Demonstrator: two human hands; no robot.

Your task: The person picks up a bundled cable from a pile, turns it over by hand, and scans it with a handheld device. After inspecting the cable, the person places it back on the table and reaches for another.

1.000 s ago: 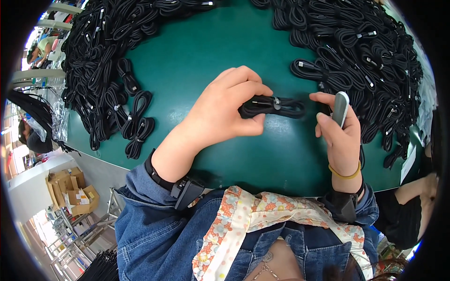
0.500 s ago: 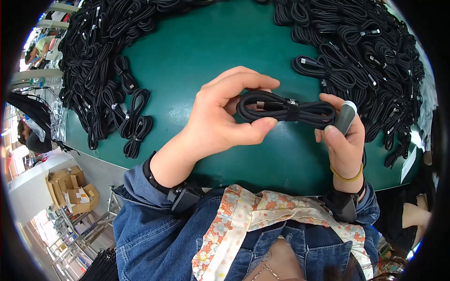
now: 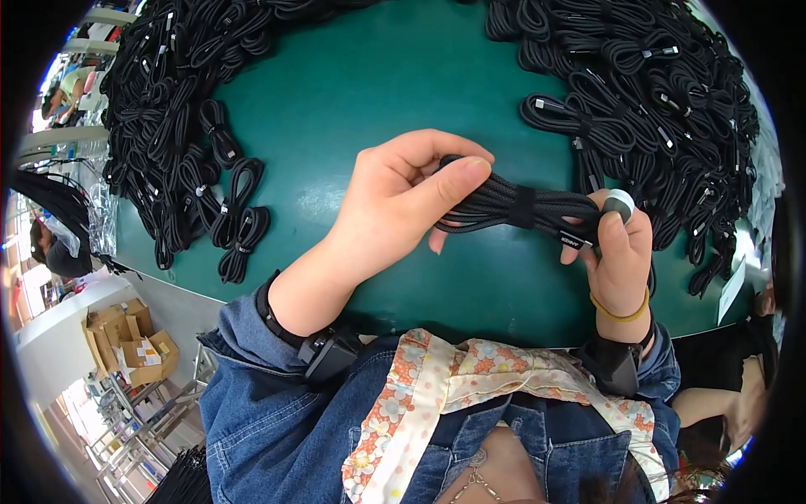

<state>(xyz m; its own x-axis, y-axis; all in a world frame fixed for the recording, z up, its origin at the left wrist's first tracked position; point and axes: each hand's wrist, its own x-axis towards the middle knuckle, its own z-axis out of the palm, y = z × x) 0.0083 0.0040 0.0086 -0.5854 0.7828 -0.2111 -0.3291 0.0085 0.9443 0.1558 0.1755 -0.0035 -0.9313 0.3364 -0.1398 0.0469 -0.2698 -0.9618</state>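
In front of me a coiled black braided cable (image 3: 487, 200) is held up between both hands, over the table. A black strap (image 3: 523, 207) wraps its middle, and a dark connector with a metal tip (image 3: 576, 241) shows at its right end. My left hand (image 3: 382, 202) is closed on the left end of the coil, thumb on top. My right hand (image 3: 623, 262) pinches the right end. A grey piece with a white rounded end (image 3: 620, 202) also sits in the right hand; its kind cannot be made out, and fingers hide part of it.
Large heaps of similar coiled black cables lie at the left (image 3: 155, 126) and right (image 3: 646, 101) of the green table (image 3: 403, 76). A few coils (image 3: 243, 181) lie apart at the left. Cardboard boxes (image 3: 126, 344) stand beyond the lower left edge. Another person's arm (image 3: 714, 403) shows at right.
The cable coil has been turned over in my hands, so the strap's other side and the end near my right hand show. My left thumb has moved up over the coil.
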